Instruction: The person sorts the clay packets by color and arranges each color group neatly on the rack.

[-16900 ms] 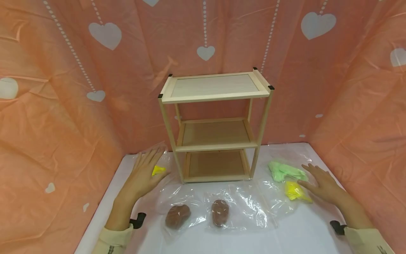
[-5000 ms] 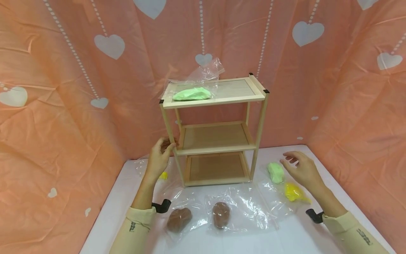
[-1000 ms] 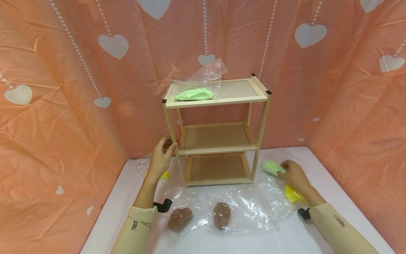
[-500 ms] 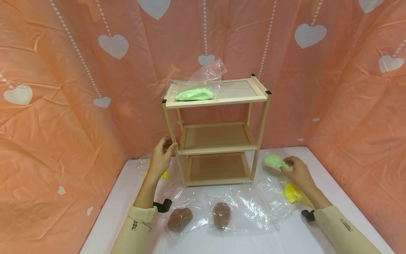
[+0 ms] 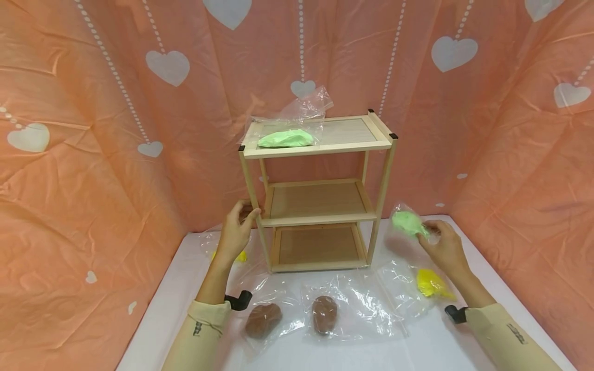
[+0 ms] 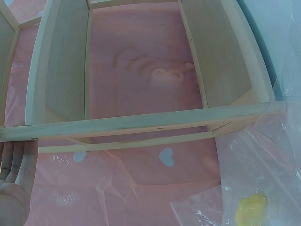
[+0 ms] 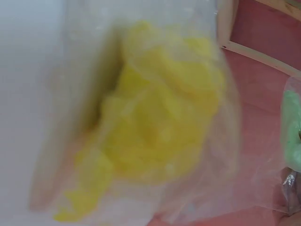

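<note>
No text can be read; the dark marks (image 5: 517, 334) on both sleeves (image 5: 494, 327) may be lettering, too small to tell.

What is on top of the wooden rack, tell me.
Atop the wooden rack, toward its left end, lies a clear bag with a green lump inside. Whatever is directly under the lump is covered and cannot be seen.

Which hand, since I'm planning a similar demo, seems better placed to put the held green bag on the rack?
Probably the right hand: it pinches that green bag near the rack, while the left hand holds the rack's opposite side.
</note>
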Tool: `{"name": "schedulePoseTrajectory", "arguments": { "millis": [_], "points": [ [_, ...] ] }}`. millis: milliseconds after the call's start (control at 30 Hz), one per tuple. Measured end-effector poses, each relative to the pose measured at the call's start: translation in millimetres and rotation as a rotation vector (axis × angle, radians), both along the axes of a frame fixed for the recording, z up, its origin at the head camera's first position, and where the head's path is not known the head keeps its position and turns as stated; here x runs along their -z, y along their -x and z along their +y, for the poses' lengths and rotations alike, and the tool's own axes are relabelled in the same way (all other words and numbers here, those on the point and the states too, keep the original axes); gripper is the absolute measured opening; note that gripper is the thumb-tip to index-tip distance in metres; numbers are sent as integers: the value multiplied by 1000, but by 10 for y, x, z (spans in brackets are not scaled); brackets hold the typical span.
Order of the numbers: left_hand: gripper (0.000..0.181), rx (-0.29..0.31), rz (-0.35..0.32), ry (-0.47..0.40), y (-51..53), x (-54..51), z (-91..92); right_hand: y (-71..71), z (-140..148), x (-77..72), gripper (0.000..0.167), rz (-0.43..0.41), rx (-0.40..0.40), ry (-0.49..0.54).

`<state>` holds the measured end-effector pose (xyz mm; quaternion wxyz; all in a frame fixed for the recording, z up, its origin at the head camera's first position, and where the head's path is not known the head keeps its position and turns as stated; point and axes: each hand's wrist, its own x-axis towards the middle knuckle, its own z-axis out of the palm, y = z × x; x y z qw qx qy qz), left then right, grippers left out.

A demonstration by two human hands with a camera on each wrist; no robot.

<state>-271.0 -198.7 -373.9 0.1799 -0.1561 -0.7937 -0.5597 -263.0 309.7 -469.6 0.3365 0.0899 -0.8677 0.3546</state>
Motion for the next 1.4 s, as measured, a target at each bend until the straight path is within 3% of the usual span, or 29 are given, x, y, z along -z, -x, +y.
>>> {"name": "schedulePoseTrajectory", "arguments": {
  "millis": [133,467,933,1267,1400],
  "points": [
    [26,5,1,-3,-5,-2,5,-23,-9,-87,37,68,-3,44],
    [27,14,-10,-18,5,7,1,-107,-2,-344,39,148,-20,128],
    [26,6,-1,-9,2,6,-2,-175,-34,-760,40,378,-44,182],
    [24,5,10,-15,-3,-6,15,-308,-252,-1241,40,492,-54,186],
    [24,7,11,-18,-2,0,9,-297,-277,-1370,36,526,-49,196]
  ]
}}
